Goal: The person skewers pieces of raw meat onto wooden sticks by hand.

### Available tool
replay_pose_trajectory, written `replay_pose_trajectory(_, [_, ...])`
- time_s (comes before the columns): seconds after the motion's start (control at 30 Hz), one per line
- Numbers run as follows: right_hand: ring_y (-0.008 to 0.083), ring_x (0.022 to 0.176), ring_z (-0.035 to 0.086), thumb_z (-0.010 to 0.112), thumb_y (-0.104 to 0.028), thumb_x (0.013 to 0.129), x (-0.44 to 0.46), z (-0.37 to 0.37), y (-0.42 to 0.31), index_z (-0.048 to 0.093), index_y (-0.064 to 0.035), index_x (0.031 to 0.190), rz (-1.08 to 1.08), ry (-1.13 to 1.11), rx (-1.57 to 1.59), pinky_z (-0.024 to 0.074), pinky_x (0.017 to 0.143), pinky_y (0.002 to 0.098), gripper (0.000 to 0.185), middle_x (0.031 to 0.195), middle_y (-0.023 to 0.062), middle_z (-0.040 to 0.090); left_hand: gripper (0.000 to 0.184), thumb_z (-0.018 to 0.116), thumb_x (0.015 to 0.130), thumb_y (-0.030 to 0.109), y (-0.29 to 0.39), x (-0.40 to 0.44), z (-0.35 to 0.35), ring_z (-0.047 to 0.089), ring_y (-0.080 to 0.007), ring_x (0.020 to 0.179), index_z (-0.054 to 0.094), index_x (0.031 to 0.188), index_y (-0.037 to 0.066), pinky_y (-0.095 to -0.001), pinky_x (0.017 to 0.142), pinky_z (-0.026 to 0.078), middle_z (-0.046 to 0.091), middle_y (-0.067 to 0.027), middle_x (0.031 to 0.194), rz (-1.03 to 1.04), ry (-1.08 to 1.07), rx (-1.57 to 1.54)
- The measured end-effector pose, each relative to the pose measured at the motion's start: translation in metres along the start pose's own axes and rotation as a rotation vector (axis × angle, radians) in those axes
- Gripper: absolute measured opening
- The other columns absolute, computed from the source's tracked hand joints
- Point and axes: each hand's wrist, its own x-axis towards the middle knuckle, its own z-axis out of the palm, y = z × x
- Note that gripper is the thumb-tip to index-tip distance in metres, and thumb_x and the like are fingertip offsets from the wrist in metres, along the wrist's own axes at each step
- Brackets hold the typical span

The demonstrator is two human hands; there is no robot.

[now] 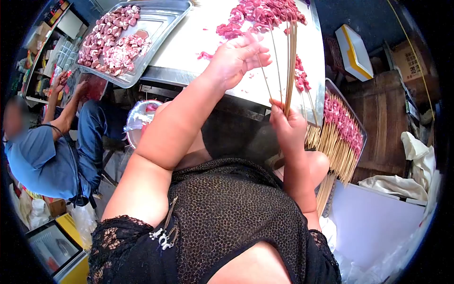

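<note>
My right hand [289, 127] is closed around a bundle of thin bamboo skewers [292, 66], which point up over the table edge. A few skewers fan out from the bundle to the left. My left hand [239, 59] is above the table, palm turned up, with loosely bent fingers apart. One bare skewer's upper end lies by those fingers; whether they touch it I cannot make out. Just beyond is a heap of red cut meat [265, 14] on the white tabletop [177, 54]. Skewers threaded with meat [343, 118] lie in rows in a tray on my right.
A metal tray [163, 31] of meat chunks stands at the table's left. Below it is a plastic-lined bucket [137, 125]. A seated person in a blue shirt [40, 158] works at far left. On the right are a white-and-yellow foam box [353, 52] and a pale panel [376, 215].
</note>
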Motion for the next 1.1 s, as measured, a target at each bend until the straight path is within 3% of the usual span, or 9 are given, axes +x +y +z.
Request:
replay_pose_trajectory(0.17, [0.0021, 0.055, 0.042, 0.056, -0.010, 0.088, -0.009, -0.008, 0.004, 0.062, 0.0005, 0.104, 0.112, -0.097, 0.116, 0.0337, 0.049, 0.0176, 0.020, 0.066, -0.0033, 0.052, 0.032, 0.052, 0.090, 0.011, 0.007, 0.003, -0.003, 0.061, -0.0275, 0.092, 0.047, 0.115, -0.008, -0.0404, 0.084, 0.052, 0.059, -0.0186, 0.102, 0.049, 0.011, 0.016])
replay_pose_trajectory(0.33, [0.0050, 0.058, 0.048, 0.057, -0.010, 0.087, -0.006, -0.020, 0.004, 0.064, 0.0007, 0.100, 0.008, 0.007, -0.079, 0.0379, 0.053, 0.0189, 0.019, 0.065, -0.0012, 0.054, 0.033, 0.048, 0.092, 0.015, 0.014, 0.003, -0.005, 0.060, -0.0289, 0.096, 0.046, 0.117, -0.007, -0.0401, 0.087, 0.050, 0.058, -0.0204, 0.105, 0.016, -0.020, 0.009])
replay_pose_trajectory(0.37, [0.0058, 0.059, 0.049, 0.057, -0.010, 0.087, -0.006, -0.022, 0.003, 0.065, 0.0004, 0.099, -0.030, 0.033, -0.193, 0.0395, 0.055, 0.0197, 0.018, 0.065, -0.0004, 0.055, 0.032, 0.047, 0.093, 0.015, 0.014, 0.004, -0.007, 0.060, -0.0294, 0.096, 0.046, 0.116, -0.007, -0.0410, 0.088, 0.050, 0.059, -0.0205, 0.104, 0.001, -0.029, 0.017])
replay_pose_trajectory(0.63, [0.0047, 0.059, 0.048, 0.057, -0.011, 0.087, -0.001, -0.016, 0.014, 0.065, -0.0003, 0.101, -0.068, 0.032, -0.114, 0.0399, 0.055, 0.0195, 0.019, 0.064, -0.0013, 0.054, 0.028, 0.047, 0.093, 0.014, 0.006, 0.005, -0.003, 0.061, -0.0300, 0.094, 0.048, 0.112, -0.005, -0.0438, 0.087, 0.050, 0.060, -0.0194, 0.100, 0.008, 0.018, -0.044])
replay_pose_trajectory(0.8, [0.0042, 0.057, 0.048, 0.058, -0.012, 0.087, 0.002, -0.011, 0.015, 0.065, 0.0003, 0.100, -0.038, 0.032, -0.095, 0.0391, 0.053, 0.0190, 0.019, 0.064, -0.0019, 0.054, 0.021, 0.051, 0.091, 0.017, -0.006, 0.006, -0.001, 0.063, -0.0266, 0.086, 0.053, 0.103, -0.001, -0.0391, 0.080, 0.053, 0.063, -0.0155, 0.091, 0.121, 0.081, -0.073])
replay_pose_trajectory(0.93, [0.0043, 0.056, 0.048, 0.057, -0.011, 0.087, 0.006, -0.011, 0.015, 0.065, 0.0007, 0.100, -0.076, 0.046, -0.110, 0.0388, 0.052, 0.0192, 0.019, 0.063, -0.0020, 0.054, 0.023, 0.051, 0.092, 0.018, -0.008, 0.004, 0.003, 0.063, -0.0262, 0.086, 0.053, 0.102, -0.002, -0.0376, 0.080, 0.053, 0.063, -0.0154, 0.091, 0.096, 0.081, -0.008])
replay_pose_trajectory(1.1, [0.0038, 0.056, 0.047, 0.057, -0.010, 0.087, 0.008, -0.011, 0.008, 0.065, 0.0005, 0.100, -0.056, 0.026, -0.116, 0.0380, 0.051, 0.0187, 0.018, 0.063, -0.0028, 0.054, 0.028, 0.050, 0.092, 0.019, -0.007, 0.005, 0.000, 0.061, -0.0281, 0.093, 0.052, 0.109, -0.004, -0.0396, 0.086, 0.051, 0.060, -0.0196, 0.102, 0.001, -0.008, 0.033])
